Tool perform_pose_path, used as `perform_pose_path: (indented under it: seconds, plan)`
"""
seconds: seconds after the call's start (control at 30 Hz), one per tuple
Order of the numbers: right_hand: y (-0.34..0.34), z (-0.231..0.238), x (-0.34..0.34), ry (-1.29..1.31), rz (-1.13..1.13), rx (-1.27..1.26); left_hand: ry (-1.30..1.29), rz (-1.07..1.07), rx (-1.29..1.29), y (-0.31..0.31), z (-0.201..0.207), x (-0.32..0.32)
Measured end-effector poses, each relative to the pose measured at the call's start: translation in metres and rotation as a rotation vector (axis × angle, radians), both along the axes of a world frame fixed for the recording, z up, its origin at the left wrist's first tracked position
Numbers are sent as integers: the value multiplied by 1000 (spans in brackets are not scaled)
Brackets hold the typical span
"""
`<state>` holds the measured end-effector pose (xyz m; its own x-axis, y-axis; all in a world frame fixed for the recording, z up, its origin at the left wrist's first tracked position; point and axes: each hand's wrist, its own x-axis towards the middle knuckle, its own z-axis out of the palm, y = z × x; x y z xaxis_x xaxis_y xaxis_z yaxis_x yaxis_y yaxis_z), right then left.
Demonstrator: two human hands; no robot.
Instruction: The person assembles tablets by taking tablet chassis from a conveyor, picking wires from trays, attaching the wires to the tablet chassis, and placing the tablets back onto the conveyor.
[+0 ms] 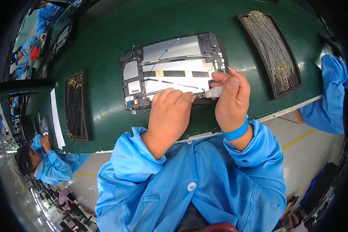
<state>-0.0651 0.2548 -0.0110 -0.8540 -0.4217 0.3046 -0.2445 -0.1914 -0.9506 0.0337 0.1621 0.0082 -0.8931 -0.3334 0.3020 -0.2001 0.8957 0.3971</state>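
An opened tablet, its inner parts showing, lies on the green table in front of me. My left hand rests over its near edge, closed, with fingers bent and side by side; its thumb and whatever is beneath the fingertips are hidden. At the tablet's near right corner is my right hand, its digits apart. One digit wears a whitish cover and reaches to the tablet's edge beside the left fingertips. I see nothing held in it. One thin cable crosses the tablet's silver upper part.
A black tray of dark cables with gold ends stands at left. Another tray, holding grey cables, is at right. White paper lies near the left edge. A co-worker sits left; a blue sleeve shows at right.
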Motion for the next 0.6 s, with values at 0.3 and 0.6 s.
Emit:
perform_pose_path:
  seconds: [0.3, 0.6]
  plan:
    - [-2, -5, 0, -6, 38, 17, -36, -5, 19, -1, 2, 0]
    - [-7, 25, -7, 244, 131, 219, -2, -20, -21, -4, -1, 0]
